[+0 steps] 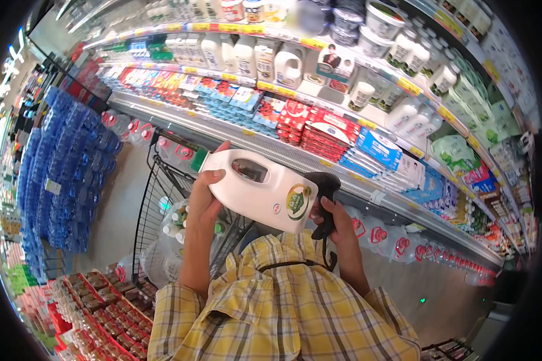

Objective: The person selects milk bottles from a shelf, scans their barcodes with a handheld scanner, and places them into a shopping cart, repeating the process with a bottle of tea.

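A white milk jug (pixel 247 198) with a green cap and a round green-and-gold label lies tilted on its side in front of my chest. My left hand (pixel 203 195) is closed around its neck end, thumb on top, just below the cap. At the jug's base, my right hand (pixel 339 221) grips a black handheld scanner (pixel 326 185) with a wrist strap. The scanner's head overlaps the jug's bottom corner in this view. Behind the jug, similar white jugs (pixel 288 67) stand on a refrigerated shelf.
A black wire shopping cart (pixel 143 225) with several bottles in it stands at my left. Stacked blue water packs (pixel 63 174) rise beyond it. Red and blue milk cartons (pixel 331 135) line the lower shelf (pixel 271 144). Large water bottles (pixel 403 245) sit along its base; red-trimmed packs (pixel 105 313) are at lower left.
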A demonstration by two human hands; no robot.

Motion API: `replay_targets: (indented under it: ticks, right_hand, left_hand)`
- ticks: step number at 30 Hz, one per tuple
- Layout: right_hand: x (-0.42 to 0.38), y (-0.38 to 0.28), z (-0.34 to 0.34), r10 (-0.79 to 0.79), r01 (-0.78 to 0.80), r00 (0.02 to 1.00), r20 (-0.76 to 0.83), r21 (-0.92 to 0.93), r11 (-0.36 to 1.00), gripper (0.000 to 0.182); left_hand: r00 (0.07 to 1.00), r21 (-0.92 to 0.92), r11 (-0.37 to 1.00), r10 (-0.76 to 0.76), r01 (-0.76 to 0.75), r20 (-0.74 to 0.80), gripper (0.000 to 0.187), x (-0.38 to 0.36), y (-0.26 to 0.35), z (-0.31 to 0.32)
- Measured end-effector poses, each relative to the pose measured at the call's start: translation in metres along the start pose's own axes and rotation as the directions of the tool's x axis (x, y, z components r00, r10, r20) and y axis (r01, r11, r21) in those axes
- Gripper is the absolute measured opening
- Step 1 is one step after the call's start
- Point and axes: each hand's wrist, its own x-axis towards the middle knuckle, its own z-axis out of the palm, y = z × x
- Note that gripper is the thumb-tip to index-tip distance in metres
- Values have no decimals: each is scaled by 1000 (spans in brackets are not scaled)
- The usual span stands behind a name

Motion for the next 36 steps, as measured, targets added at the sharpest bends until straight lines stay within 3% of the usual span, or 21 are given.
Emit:
replay_targets:
  ticks: [5,10,15,20,23,25,27,30,33,34,35,36]
  right_hand:
    - [2,4,-16,-114,99,989,98,143,985,36]
    - [1,-2,-13,-103,65,978,181,206,976,36]
    - [7,-11,-4,-148,144,977,151,34,989,40]
    - [-1,-24,8,-173,175,983,69,-29,984,44]
    - [-9,-36,21,-256,257,966,35,-27,966,49]
    - [-13,-42,25,-396,407,914,93,-197,892,54]
    - [-14,-43,25,-456,448,889,40,-286,847,60]
    - [-20,-49,29,-641,596,745,185,-617,515,62]
    - [-37,-46,48,-655,591,733,184,-649,479,61]
    - [-31,-34,43,-685,636,678,265,-678,368,55]
    - [-31,-30,43,-682,641,679,272,-673,370,55]
    - [-31,-27,45,-682,699,610,402,-678,226,57]
  left_hand:
    - [995,-72,996,-43,49,89,78,12,-17,20]
    - [995,-120,992,-34,46,97,77,17,-23,31]
    - [993,-102,995,-5,17,114,75,23,-34,25]
    - [994,50,997,64,-60,-84,58,8,-52,22]
    - [990,9,995,100,-99,-95,52,-3,-65,25]
    - [990,-7,998,62,-63,-129,52,-11,-77,34]
    - [984,-38,999,-23,16,-175,52,-17,-84,41]
    - [991,-101,993,-76,66,-106,48,-13,-90,42]
    - [993,-190,980,-80,61,-91,44,5,-114,26]
    - [984,-265,959,-135,101,-112,42,12,-120,18]
    - [973,-337,931,-194,141,-128,41,17,-124,11]
    - [971,-318,934,-208,162,-118,40,22,-124,13]
